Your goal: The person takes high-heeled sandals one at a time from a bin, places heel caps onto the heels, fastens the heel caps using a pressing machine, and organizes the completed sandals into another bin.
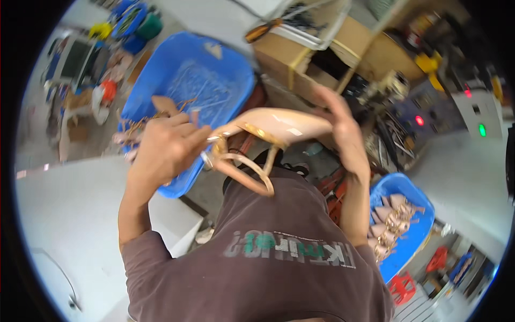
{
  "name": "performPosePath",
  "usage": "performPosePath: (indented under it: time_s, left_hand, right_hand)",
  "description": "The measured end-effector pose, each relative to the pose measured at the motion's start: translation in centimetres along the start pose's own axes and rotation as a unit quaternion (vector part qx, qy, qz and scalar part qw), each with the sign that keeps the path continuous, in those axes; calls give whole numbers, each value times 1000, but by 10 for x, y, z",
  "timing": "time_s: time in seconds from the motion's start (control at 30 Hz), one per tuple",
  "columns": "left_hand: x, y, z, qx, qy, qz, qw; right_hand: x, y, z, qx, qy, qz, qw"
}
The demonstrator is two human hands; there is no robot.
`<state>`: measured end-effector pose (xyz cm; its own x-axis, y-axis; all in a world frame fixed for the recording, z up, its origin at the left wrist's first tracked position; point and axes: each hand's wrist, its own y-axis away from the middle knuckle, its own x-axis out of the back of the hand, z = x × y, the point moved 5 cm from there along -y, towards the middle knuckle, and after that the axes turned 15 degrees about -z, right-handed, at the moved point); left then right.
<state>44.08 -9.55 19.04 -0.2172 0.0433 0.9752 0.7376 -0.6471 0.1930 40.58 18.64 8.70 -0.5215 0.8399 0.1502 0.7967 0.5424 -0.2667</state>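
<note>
A glossy beige pointed shoe (284, 126) with straps and gold-coloured trim is held up in front of my chest. My left hand (169, 147) is closed around its strap end, at the left. At the pointed toe, my right hand (346, 134) has its fingers stretched out and somewhat blurred. The toe reaches my right palm or passes just in front of it; I cannot tell whether they touch. The straps hang below the shoe, over my brown shirt (257, 257).
A large blue bin (236, 91) stands at the far left with shoe parts at its near side. Several similar beige shoes (391, 225) lie in a blue basket (405, 260) at the right. An orange-handled screwdriver (263, 30) and a machine with lit buttons (418, 110) are farther off.
</note>
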Motion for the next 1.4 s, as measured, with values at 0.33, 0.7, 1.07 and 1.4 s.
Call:
performPosePath:
  time_s: [0.33, 0.7, 1.07, 1.4]
  left_hand:
    - [-28, -133, 66, -348, -63, 190, 916]
    - [-121, -231, 98, -148, 703, -190, 669]
    - [-186, -370, 13, -133, 912, -37, 386]
    - [-207, -389, 6, -44, 901, -68, 426]
  right_hand:
    - [-30, 82, -12, -170, -87, -24, 981]
    - [2, 111, -36, -273, 253, 411, 832]
    - [73, 31, -6, -291, 370, 503, 725]
    - [81, 22, -4, -329, 368, 491, 718]
